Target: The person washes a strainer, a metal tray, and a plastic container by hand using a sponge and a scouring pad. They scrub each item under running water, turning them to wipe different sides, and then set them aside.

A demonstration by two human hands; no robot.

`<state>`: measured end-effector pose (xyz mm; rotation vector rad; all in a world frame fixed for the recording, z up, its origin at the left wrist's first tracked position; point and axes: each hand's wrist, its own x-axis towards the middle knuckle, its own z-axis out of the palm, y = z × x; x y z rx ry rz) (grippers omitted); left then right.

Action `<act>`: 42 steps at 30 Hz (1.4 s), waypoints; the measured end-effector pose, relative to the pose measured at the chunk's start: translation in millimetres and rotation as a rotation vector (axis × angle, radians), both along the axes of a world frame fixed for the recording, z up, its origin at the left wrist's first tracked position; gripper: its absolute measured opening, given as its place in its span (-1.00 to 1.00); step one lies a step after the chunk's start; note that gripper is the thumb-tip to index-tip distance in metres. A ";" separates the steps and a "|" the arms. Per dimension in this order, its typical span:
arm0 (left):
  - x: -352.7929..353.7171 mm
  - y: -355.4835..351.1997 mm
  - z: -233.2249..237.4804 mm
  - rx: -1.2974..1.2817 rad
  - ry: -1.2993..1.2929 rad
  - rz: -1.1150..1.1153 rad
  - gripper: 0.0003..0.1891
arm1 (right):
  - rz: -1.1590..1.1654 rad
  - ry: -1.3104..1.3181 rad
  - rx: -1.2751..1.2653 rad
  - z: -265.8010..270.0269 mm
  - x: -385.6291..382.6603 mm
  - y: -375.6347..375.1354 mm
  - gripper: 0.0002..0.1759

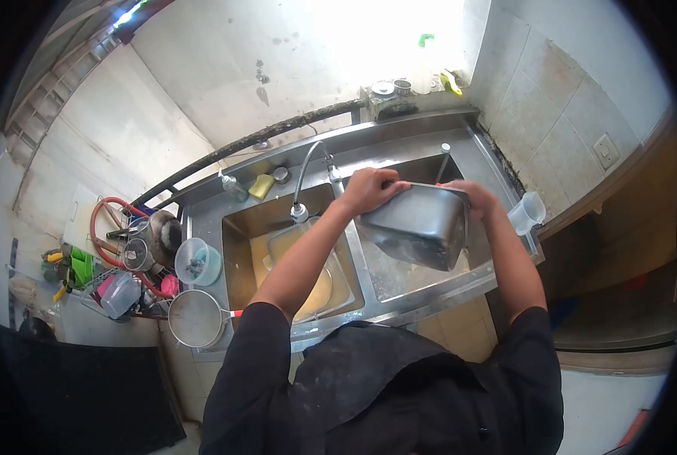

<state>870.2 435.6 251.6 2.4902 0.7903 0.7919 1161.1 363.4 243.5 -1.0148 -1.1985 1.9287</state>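
Kitchen, with steel double sink [369, 299], dishes [195, 318]

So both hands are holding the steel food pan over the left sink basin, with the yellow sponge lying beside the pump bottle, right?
Not quite: the head view shows the left hand and right hand holding the steel food pan over the right basin. The yellow sponge does lie beside the pump bottle.

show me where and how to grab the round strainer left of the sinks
On the strainer, the red handle looks best, taken from the right: it juts that way from the round shape, though the black sleeve may hide its end.
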 end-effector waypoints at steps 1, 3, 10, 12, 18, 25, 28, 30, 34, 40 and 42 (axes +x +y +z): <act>-4.2 4.8 7.5 -0.040 -0.028 0.028 -0.67 | -0.015 0.208 -0.129 8.7 -4.1 0.4 -0.51; -12.9 16.6 15.6 -0.112 -0.095 0.027 -0.65 | 0.017 0.478 -0.248 10.5 -9.3 2.2 -0.43; -54.5 60.2 30.5 -0.422 -0.490 0.070 -0.55 | 0.046 -0.162 0.270 33.5 3.2 -5.2 -0.21; -78.8 76.8 31.6 -0.651 -0.499 0.102 -0.61 | -0.011 -0.156 0.284 24.9 8.8 -15.3 -0.24; -89.1 97.7 -9.3 -0.745 -0.746 0.204 -0.59 | -0.163 0.780 0.030 -10.8 -2.9 -10.5 -0.25; -87.7 95.4 -77.8 -0.859 -0.959 0.146 -0.72 | -0.456 0.554 0.410 -112.6 15.6 -8.9 -0.15; -75.1 69.4 -97.9 -1.142 -1.156 0.111 -0.70 | -0.300 0.963 0.206 -120.2 -13.8 -13.9 -0.15; -66.1 63.4 -116.8 -1.212 -1.195 0.097 -0.68 | -0.299 1.130 0.254 -114.0 -36.1 -18.8 -0.12; -51.8 42.6 -129.4 -1.314 -1.294 0.310 -0.67 | -0.472 1.211 0.268 -78.8 -66.8 -38.8 -0.06; 9.9 38.8 -226.6 -1.621 -1.302 0.041 -0.62 | -0.782 0.470 0.615 -113.1 -83.4 -33.0 -0.26; 29.5 -5.6 -154.2 -1.707 -1.320 -0.177 -0.57 | -0.898 0.075 0.562 -129.4 -102.6 -30.4 -0.38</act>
